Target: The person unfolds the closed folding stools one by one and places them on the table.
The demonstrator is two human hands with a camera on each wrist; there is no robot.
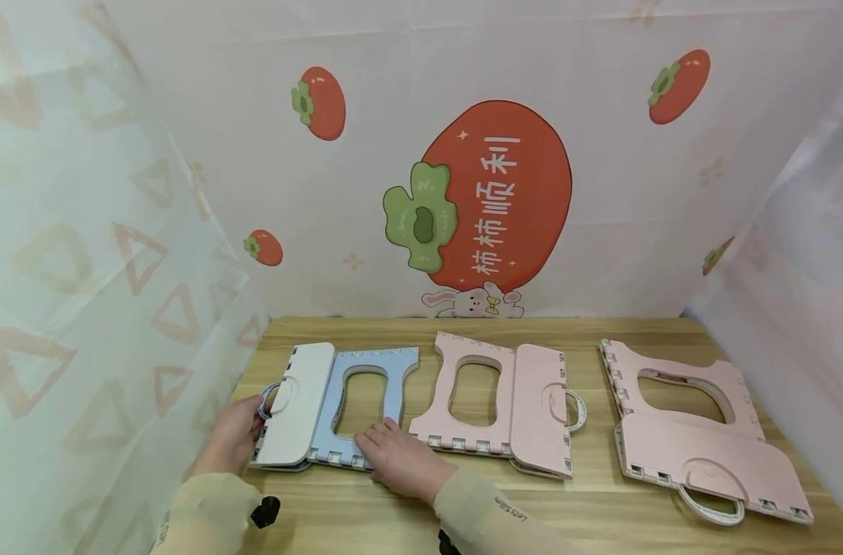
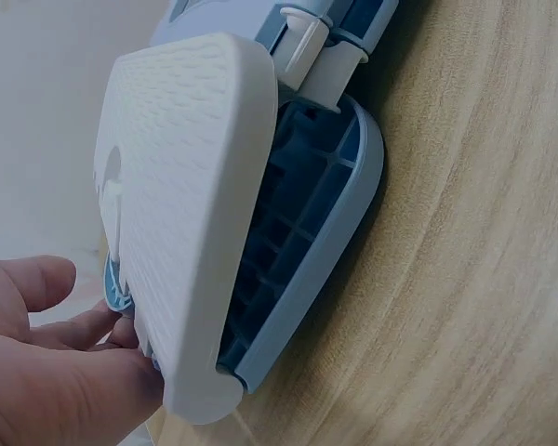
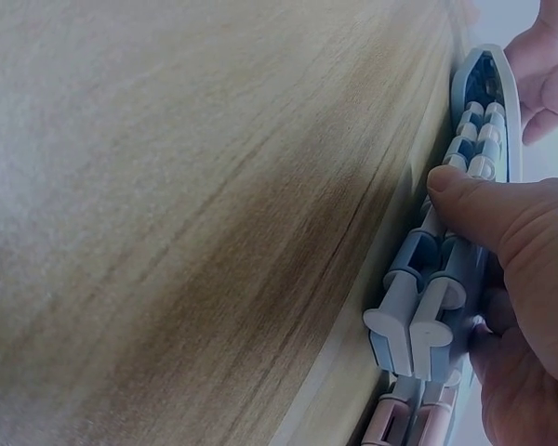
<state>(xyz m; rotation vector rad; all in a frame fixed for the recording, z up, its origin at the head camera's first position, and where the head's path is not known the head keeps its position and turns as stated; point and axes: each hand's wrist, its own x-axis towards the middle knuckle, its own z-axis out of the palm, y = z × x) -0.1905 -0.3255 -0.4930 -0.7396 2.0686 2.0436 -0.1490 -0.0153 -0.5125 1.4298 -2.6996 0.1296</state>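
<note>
A blue-and-white folding stool [image 1: 298, 408] lies folded flat at the left of the wooden table. My left hand [image 1: 228, 438] is at its outer left edge, beside the small blue carry handle [image 1: 264, 401]; in the left wrist view the fingers [image 2: 84, 330] curl against the white panel's edge. Over the near hinged edge of the blue part, my right hand [image 1: 406, 462] grips the stool, its thumb [image 3: 474, 200] on the hinge row and the other fingers on the top face. A narrow gap shows between the white panel and the blue ribbed underside [image 2: 302, 214].
A pink folding stool [image 1: 539, 408] lies folded just right of the blue one, its white handle [image 1: 578, 410] pointing right. Another pink folding stool [image 1: 716, 455] lies at the far right, handle toward the front. Printed cloth walls [image 1: 352, 200] enclose the table at the back and both sides.
</note>
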